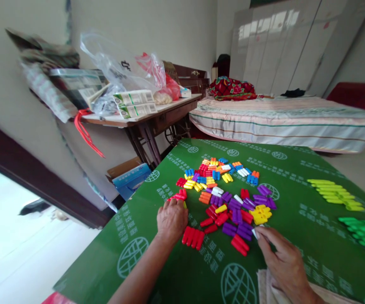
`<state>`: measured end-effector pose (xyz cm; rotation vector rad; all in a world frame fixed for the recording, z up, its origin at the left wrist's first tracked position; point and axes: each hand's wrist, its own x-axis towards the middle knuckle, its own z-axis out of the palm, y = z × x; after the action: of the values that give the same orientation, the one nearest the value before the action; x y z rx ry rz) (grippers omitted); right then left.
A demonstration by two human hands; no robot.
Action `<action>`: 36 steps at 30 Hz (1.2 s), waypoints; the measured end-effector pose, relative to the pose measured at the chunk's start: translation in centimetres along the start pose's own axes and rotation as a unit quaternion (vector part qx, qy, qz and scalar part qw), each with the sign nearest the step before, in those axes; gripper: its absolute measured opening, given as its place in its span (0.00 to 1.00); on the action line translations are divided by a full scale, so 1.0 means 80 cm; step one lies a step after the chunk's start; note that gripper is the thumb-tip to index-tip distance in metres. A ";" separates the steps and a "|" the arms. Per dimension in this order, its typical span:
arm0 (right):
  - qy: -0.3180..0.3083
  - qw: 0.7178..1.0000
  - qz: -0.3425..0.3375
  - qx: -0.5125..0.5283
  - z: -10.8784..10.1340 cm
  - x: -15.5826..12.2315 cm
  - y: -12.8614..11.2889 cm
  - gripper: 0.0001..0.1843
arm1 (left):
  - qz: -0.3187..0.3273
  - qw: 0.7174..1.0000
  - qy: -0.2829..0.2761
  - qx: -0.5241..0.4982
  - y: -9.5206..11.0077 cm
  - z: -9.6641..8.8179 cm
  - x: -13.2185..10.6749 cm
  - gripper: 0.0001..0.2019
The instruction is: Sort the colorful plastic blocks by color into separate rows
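Small capsule-shaped plastic pieces in several colours lie scattered over a green table [157,261]. My left hand [172,217] is curled downward at the left of the spread, against some red pieces [180,194]. A sliver of yellow shows beside its fingers, and what they grip is hidden. At the lower right, my right hand [282,255] pinches a small white plastic piece [254,233] between thumb and forefinger. Purple pieces [244,231] are just left of it, and a yellow cluster [260,214] lies beyond. A row of red pieces [193,238] sits right of my left hand.
Lime-yellow pieces [336,194] and green pieces [361,234] are grouped at the right. A beige cloth [264,283] lies by my right wrist. Behind stand a side table [172,107] with bags and boxes, and a bed [264,116]. A blue box [133,179] is below.
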<state>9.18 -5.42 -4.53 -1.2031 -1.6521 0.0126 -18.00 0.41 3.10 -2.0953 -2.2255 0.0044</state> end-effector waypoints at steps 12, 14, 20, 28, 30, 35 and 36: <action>-0.004 1.000 -0.023 0.019 0.004 0.001 0.000 0.08 | 0.097 0.995 0.017 -0.021 0.016 0.009 0.005 0.16; -0.008 0.999 -0.022 0.022 0.004 0.003 -0.003 0.08 | 0.111 0.993 0.023 -0.027 0.018 0.010 0.005 0.17; -0.006 0.999 -0.033 0.012 0.004 0.005 -0.009 0.09 | 0.134 0.988 0.038 -0.072 0.022 0.013 0.004 0.20; -0.059 0.997 -0.056 0.008 0.002 0.011 -0.033 0.12 | 0.165 0.903 0.007 -0.396 0.070 0.005 -0.036 0.19; -0.090 0.994 -0.068 -0.008 0.000 0.016 -0.043 0.14 | 0.195 0.885 0.010 -0.423 0.083 0.002 -0.047 0.20; -0.223 0.968 -0.063 -0.093 -0.010 0.027 -0.060 0.19 | 0.268 0.861 0.094 -0.422 0.098 0.010 -0.057 0.22; -0.242 0.962 -0.058 -0.111 -0.012 0.028 -0.062 0.19 | 0.278 0.856 0.112 -0.421 0.099 0.015 -0.056 0.22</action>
<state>6.62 -6.80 0.14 -1.3398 -2.1977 0.0522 -9.93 -3.51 1.17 -2.8526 -1.5141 -1.3097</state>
